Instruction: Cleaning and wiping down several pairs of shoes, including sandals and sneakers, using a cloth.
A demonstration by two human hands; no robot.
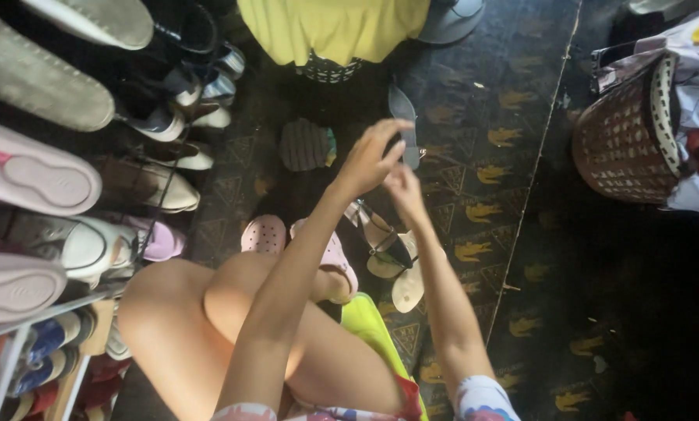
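Floor [599,312] open at right of frame; shoe rack [22,343] crowds left edge. Left hand [369,160], right hand [402,191] meet mid-frame on dark sandal [404,125], fingers' grip can't tell, blurred.

Colours, floor area
Clogs [265,234] pink; cloth [334,27] yellow; basket [626,136] brown lattice with white rim; floor [490,140] dark with gold motifs; sandals [400,269] cream.

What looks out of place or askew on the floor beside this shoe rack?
A beige strappy sandal lies tipped on its side below the raised left hand and right hand, while shoes on the rack sit in rows. Another dark shoe lies alone beyond the hands.
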